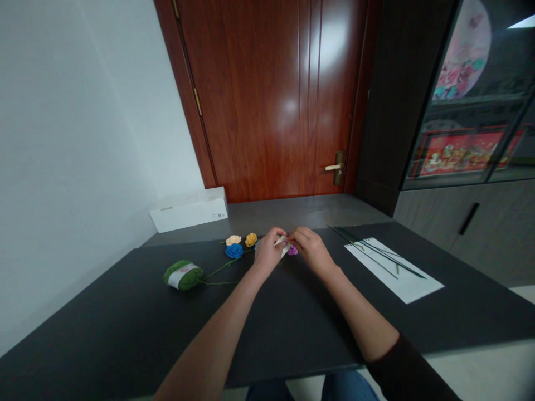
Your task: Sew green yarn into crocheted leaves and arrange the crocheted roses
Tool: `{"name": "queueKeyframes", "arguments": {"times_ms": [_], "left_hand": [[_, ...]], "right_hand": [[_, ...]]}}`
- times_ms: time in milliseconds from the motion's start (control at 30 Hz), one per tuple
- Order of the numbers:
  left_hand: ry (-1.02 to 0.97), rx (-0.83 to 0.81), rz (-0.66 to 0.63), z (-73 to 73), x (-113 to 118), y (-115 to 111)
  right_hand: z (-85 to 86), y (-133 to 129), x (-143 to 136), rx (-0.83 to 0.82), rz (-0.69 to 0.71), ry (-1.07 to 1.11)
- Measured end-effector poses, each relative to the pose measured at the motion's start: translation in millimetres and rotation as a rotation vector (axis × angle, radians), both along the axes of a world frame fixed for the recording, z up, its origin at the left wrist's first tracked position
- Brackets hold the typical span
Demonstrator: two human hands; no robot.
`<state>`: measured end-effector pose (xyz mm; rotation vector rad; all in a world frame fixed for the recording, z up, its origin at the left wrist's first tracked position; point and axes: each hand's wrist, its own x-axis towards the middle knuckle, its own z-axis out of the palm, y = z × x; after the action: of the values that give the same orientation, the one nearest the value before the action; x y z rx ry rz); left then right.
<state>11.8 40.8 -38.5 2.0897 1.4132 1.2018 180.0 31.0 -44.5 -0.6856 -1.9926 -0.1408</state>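
My left hand point(268, 250) is closed in a pinch on a small whitish piece point(285, 249) that looks like paper or tape. My right hand point(311, 249) meets it from the other side, its fingertips pressed together at the piece's upper end; what they grip is too small to make out. A purple flower point(292, 250) shows just below the right fingertips. Left of my hands lie a blue flower point(234, 251), a cream flower point(233, 240) and a yellow flower point(251, 240). Another bluish one is mostly hidden behind my left hand.
A green yarn ball point(183, 275) with a white band sits to the left, its strand trailing toward my hands. On the right, thin dark green stems point(388, 257) lie across a white sheet point(407, 287). A long white box point(190, 210) stands at the back left of the dark table point(137, 328).
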Motion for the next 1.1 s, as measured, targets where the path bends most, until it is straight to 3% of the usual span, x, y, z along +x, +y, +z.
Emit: {"name": "queueKeyframes", "arguments": {"times_ms": [233, 333, 867, 1100], "left_hand": [[-0.066, 0.035, 0.004, 3.8, 1, -4], [-0.056, 0.044, 0.029, 5.9, 2, -6], [0.032, 0.116, 0.072, 7.9, 0, -9], [0.083, 0.112, 0.078, 13.4, -1, -14]], "right_hand": [[-8.9, 7, -8, -0.204, 0.008, 0.427], [-11.5, 9, -10, -0.295, 0.010, 0.516], [-4.7, 3, 0, 0.044, 0.070, 0.093], [-3.3, 1, 0, 0.026, -0.001, 0.148]]}}
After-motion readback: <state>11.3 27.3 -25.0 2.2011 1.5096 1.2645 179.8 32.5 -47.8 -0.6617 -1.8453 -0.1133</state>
